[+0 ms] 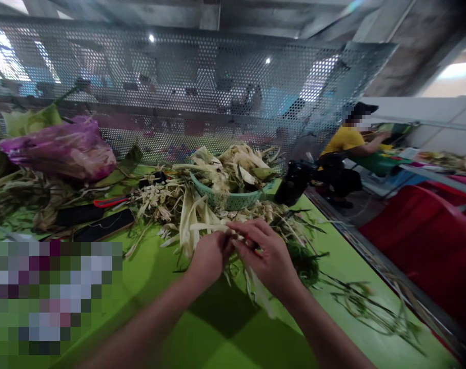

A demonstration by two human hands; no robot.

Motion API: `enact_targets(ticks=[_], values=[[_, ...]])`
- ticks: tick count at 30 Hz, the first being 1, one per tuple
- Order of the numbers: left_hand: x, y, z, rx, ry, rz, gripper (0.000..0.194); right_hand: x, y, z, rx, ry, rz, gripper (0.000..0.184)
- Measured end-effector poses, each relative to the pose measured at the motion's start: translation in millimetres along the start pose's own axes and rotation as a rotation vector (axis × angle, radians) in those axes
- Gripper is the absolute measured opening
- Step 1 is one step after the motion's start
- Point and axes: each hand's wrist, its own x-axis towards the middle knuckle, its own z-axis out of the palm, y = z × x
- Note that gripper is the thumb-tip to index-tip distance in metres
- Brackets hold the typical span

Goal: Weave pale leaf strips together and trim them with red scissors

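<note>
Over the green table, my left hand point(210, 254) and my right hand point(270, 253) meet, their fingertips pinched close together. Between them is a pale corn husk strip point(206, 226); one end sticks out to the left above my left hand. Another pale length point(260, 293) hangs down below my right hand. The fingers partly hide what they grip. Just behind my hands lie wider husk leaves point(192, 223) and a heap of dry scraps. A light green basket point(238, 201) full of husks stands beyond them.
A dark bottle point(290, 183) stands right of the basket. Green strands point(304, 262) lie beside my right hand. At left are a purple plastic bag point(69, 149), a red-handled tool point(109, 201) and a black flat object point(105, 225). A person in yellow point(346, 139) sits beyond a red chair point(421, 230).
</note>
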Motion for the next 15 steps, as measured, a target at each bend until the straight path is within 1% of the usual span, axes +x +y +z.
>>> enact_targets(ticks=[1, 4, 8, 11, 14, 15], values=[[-0.9, -0.3, 1.0, 0.037, -0.020, 0.031, 0.009, -0.8, -2.4, 1.4, 0.001, -0.026, -0.011, 0.034], [-1.0, 0.0, 3.4, 0.127, -0.043, 0.089, 0.014, -2.9, -8.5, 4.7, -0.023, -0.074, -0.024, 0.042], [1.7, 2.6, 4.3, 0.187, -0.055, 0.154, 0.018, -2.6, -10.7, 3.1, -0.023, -0.054, 0.035, 0.038], [3.0, 3.4, 4.8, 0.263, -0.084, 0.170, 0.018, -1.1, -8.6, 2.6, 0.044, -0.033, 0.076, 0.025], [3.2, 1.4, 5.6, 0.270, -0.054, 0.164, 0.018, -1.4, -6.0, 6.1, 0.155, -0.016, 0.073, 0.006], [3.1, 0.3, 5.5, 0.265, -0.043, 0.164, 0.017, -2.0, -5.6, 7.4, 0.193, -0.003, 0.073, 0.002]])
